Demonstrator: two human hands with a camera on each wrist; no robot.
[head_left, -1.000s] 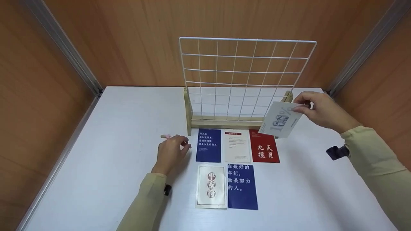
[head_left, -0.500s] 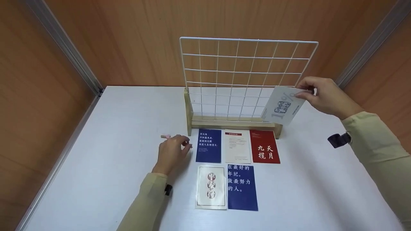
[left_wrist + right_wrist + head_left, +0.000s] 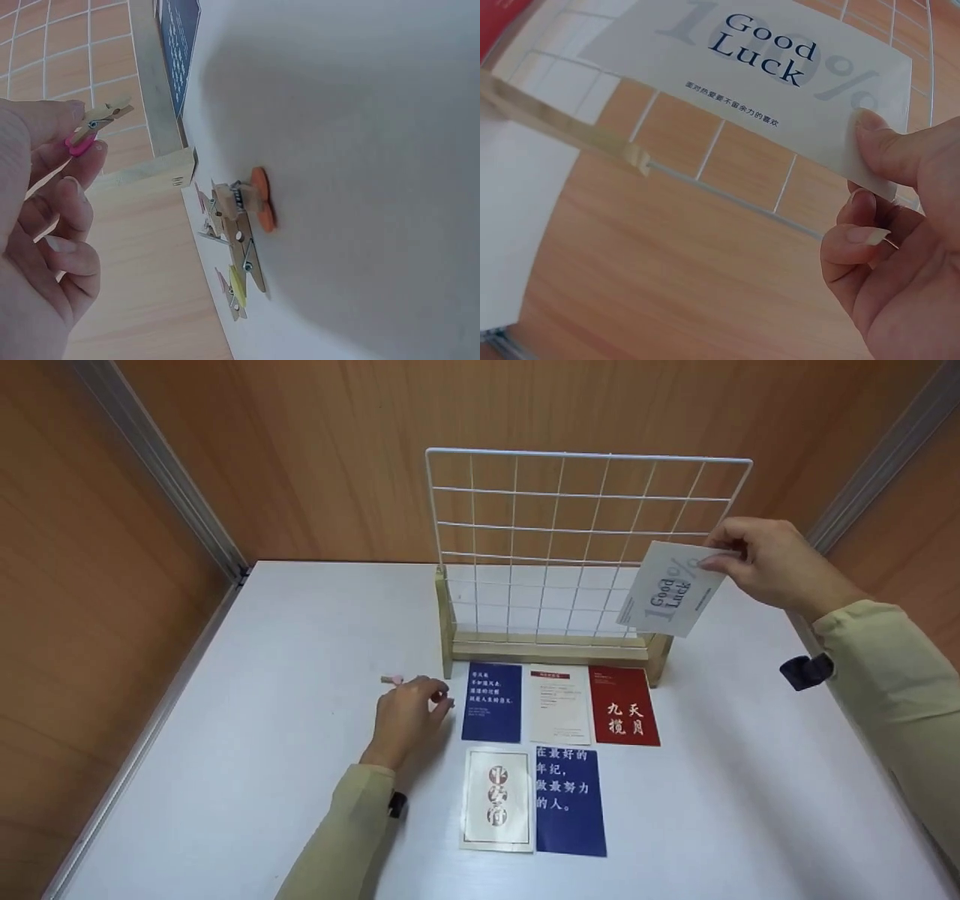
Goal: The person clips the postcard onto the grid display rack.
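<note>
My right hand [image 3: 780,562] pinches a white "Good Luck" card [image 3: 671,589] by its upper right corner, thumb in front. The card is tilted and held up before the right side of a white wire grid [image 3: 570,532] in a wooden stand [image 3: 555,649]. Low over the table, my left hand [image 3: 405,716] pinches a small wooden clothespin [image 3: 101,120] with a pink decoration between thumb and finger. Beyond that hand, in the left wrist view, several more clothespins [image 3: 238,244] lie on the table, one with an orange decoration; the hand mostly hides them in the head view.
Before the stand lie a blue card [image 3: 491,720], a white card [image 3: 560,720] and a red card [image 3: 628,727] in a row. Nearer me are a framed white card [image 3: 480,836] and another blue card [image 3: 570,832]. Wooden panels [image 3: 337,472] surround the white table [image 3: 300,622].
My right hand has lifted the Good Luck card up and slightly right, from beside the red card to in front of the grid. My left hand has stayed nearly still with its clothespin.
</note>
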